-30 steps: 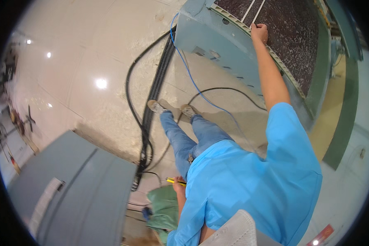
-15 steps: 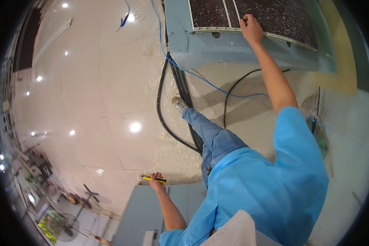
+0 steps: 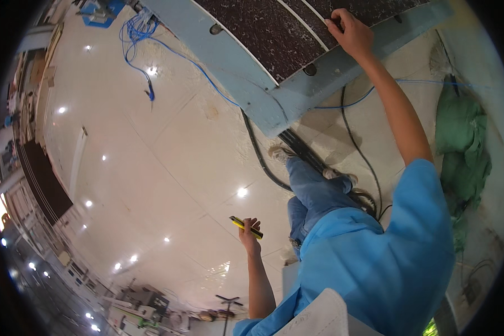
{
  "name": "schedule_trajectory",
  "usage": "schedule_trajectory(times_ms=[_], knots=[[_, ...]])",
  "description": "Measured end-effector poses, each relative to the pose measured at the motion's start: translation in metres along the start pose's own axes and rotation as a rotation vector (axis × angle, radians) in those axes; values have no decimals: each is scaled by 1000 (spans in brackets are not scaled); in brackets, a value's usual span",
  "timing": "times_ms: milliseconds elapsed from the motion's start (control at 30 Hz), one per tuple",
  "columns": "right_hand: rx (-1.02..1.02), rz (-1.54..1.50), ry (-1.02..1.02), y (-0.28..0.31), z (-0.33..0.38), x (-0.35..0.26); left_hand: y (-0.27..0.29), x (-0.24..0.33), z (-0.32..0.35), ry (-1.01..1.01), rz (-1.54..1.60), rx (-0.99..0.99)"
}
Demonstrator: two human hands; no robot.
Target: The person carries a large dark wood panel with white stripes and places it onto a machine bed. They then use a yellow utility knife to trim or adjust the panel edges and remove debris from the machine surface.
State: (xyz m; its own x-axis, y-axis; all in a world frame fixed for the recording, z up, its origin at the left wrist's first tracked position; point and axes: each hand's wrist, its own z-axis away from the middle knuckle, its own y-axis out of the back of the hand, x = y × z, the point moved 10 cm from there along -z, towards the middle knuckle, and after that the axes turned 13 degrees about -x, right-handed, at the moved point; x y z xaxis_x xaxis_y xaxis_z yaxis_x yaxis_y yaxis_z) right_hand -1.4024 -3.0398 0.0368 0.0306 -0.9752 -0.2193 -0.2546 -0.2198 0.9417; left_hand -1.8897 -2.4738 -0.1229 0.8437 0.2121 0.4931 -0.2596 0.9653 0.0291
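Note:
In my left hand point(image 3: 250, 238) is a yellow and black utility knife point(image 3: 236, 220), gripped with the fingers closed around it and held out over the floor. My right arm reaches far forward. Its hand point(image 3: 354, 35) is curled, thumb and fingers together, just over a dark speckled panel point(image 3: 246, 31) with thin white strips point(image 3: 303, 23). The fingertips meet one of those strips; whether they pinch it or another small thing is hidden. Beneath the panel is a grey-blue machine table point(image 3: 252, 101) with round dark holes near its edge.
Thick black cables point(image 3: 302, 150) run along the floor by my shoes, and a thin black cable point(image 3: 359, 137) curves nearby. A blue hose point(image 3: 199, 67) leads to an air gun point(image 3: 150, 94). Green sacking point(image 3: 459, 134) lies at right; a dark striped board point(image 3: 45, 179) stands far left.
My view has turned, so the table and panel appear slanted. My left hand, still with the knife, has left the grey-blue surface below it and is over the floor. The right stays at the panel.

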Motion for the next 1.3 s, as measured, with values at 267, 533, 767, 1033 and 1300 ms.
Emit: schedule_trajectory(times_ms=[267,533,767,1033,1300], knots=[[-122,-5,-101,-4,-14,-6,33,70,-69,92,-182,-51],[117,227,-255,8,-11,-38,67,137,-150,138,-328,-191],[-224,-376,146,-62,-45,-243,95,253,-265,96,-537,-361],[-26,271,-817,-69,-52,-104,189,366,-345,4,-732,-351],[147,14,-450,-37,-70,-174,179,279,-362,68,-1223,-562]])
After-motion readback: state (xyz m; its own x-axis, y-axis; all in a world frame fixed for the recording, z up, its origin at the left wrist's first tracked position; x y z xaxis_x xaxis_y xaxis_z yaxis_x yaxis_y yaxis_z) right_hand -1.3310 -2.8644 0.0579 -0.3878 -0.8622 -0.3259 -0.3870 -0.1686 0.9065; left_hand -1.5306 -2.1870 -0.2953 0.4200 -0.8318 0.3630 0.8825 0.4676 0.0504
